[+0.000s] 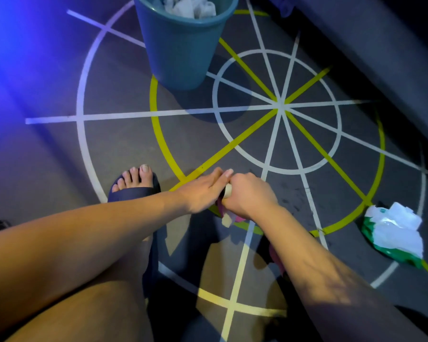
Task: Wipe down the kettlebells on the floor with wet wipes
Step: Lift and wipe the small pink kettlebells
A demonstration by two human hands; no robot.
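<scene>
Right hand (250,193) gripping wipe (227,220), left hand (203,191) flat, kettlebell (239,219) mostly hidden beneath both

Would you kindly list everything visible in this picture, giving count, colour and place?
Bucket: one, teal, standing on the floor at the top.
Used wipes: white crumpled heap, count unclear, inside the bucket.
Wipes pack: one, green and white, lying on the floor at right, a white sheet sticking out.
Floor markings: white and yellow circles and spokes, on the grey floor.
Pink object: one, mostly hidden beneath the hands.
White wipe: one, in the right hand.
Sandal: one, dark blue, on the left foot.
Left hand: fingers straight, meeting the right hand.
Right hand: curled, gripping the wipe.
</scene>
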